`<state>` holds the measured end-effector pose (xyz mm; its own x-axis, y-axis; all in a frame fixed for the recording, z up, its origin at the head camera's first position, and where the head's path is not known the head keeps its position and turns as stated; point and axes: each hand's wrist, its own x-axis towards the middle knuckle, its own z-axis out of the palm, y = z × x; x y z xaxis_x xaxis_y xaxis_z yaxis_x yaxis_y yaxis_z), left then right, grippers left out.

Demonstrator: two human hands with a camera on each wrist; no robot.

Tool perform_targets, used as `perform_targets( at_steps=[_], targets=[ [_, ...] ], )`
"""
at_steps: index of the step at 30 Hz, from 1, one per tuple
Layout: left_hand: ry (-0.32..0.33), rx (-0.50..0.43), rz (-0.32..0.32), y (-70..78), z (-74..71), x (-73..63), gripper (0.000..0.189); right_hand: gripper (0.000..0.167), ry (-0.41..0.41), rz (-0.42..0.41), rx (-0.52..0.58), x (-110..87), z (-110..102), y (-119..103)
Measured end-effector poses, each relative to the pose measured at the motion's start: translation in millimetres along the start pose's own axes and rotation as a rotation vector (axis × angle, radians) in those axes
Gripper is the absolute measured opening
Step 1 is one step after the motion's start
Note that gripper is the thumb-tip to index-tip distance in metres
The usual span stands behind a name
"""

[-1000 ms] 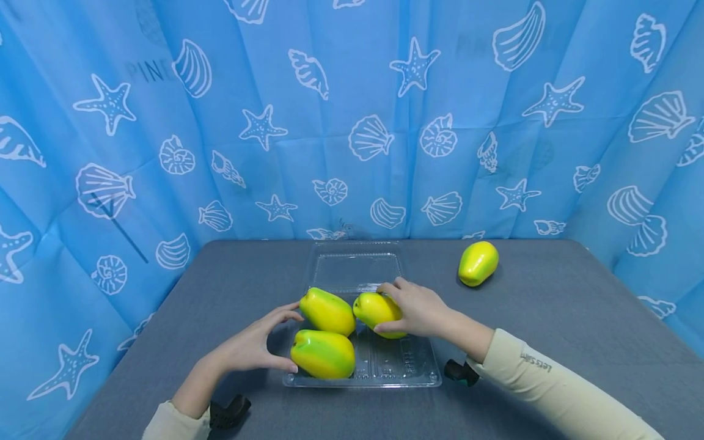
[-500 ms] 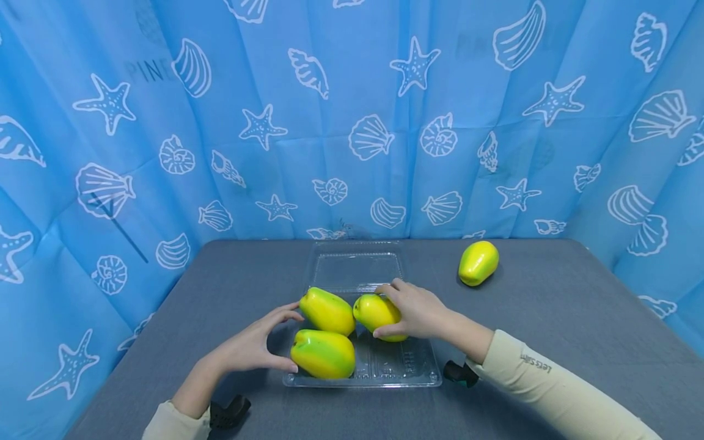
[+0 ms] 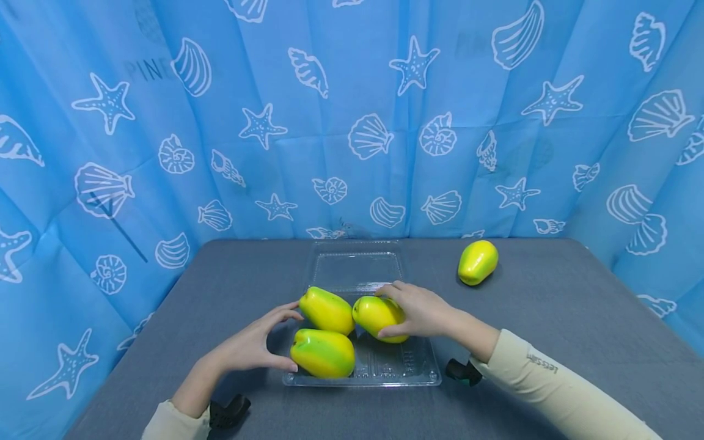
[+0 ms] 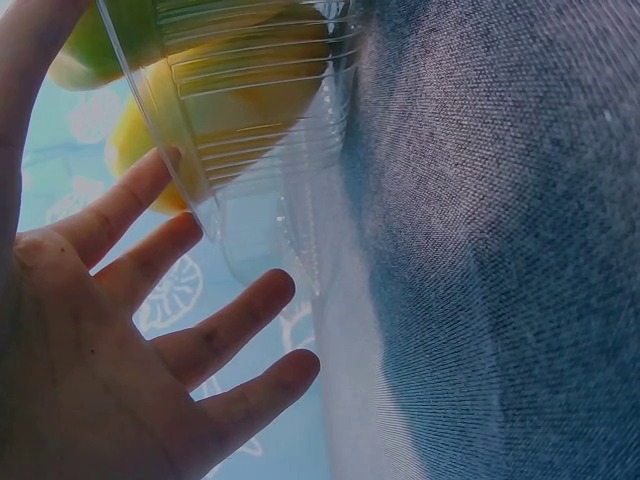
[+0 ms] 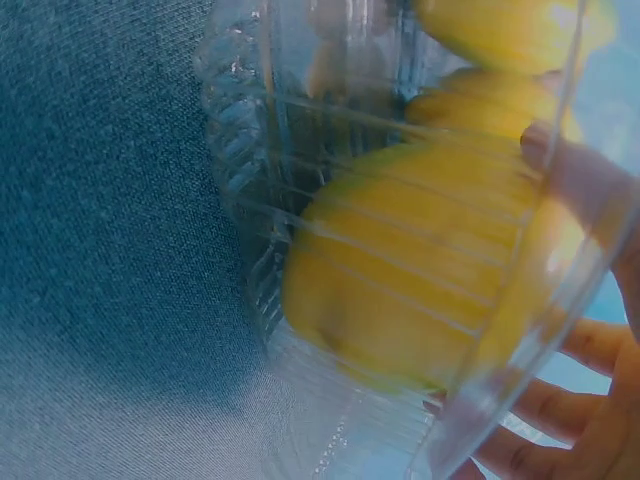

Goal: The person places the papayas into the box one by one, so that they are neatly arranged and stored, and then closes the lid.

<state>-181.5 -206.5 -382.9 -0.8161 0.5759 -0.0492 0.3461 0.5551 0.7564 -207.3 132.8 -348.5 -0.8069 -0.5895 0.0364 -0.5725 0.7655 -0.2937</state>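
Note:
A clear plastic clamshell box (image 3: 396, 383) stands with its lid (image 3: 357, 269) folded back. Inside, on the left, lie two yellow-green papayas, a rear papaya (image 3: 328, 311) and a front papaya (image 3: 322, 354). My right hand (image 3: 423, 310) grips a third papaya (image 3: 375, 313) at the box's right half, fingers over the far side and thumb on the near side. My left hand (image 3: 250, 345) is spread at the box's left side, thumb by the front papaya. The left wrist view shows its fingers (image 4: 225, 330) nearly straight, two fingertips at the rim.
Another papaya (image 3: 478, 263) lies at the back right of the grey cloth-covered table (image 3: 550, 293). A blue curtain (image 3: 352, 91) with white shells and starfish hangs behind the table. Black wrist devices, one by each sleeve, sit close to the tabletop.
My right hand has shifted slightly toward me with its papaya, lowering it a little in the head view. The left hand and the two papayas by it have stayed in place.

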Motion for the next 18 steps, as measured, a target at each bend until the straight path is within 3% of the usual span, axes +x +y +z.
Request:
perform_targets(
  at_steps=[10,18],
  targets=[
    [-0.005,-0.005,0.011,0.3,-0.3,0.3,0.069,0.067,0.052,0.091,-0.013,3.1,2.9,-1.7],
    [-0.007,-0.009,0.011,0.2,-0.2,0.2,0.069,0.068,0.054,0.107,0.017,2.0,0.9,-2.4]
  ],
)
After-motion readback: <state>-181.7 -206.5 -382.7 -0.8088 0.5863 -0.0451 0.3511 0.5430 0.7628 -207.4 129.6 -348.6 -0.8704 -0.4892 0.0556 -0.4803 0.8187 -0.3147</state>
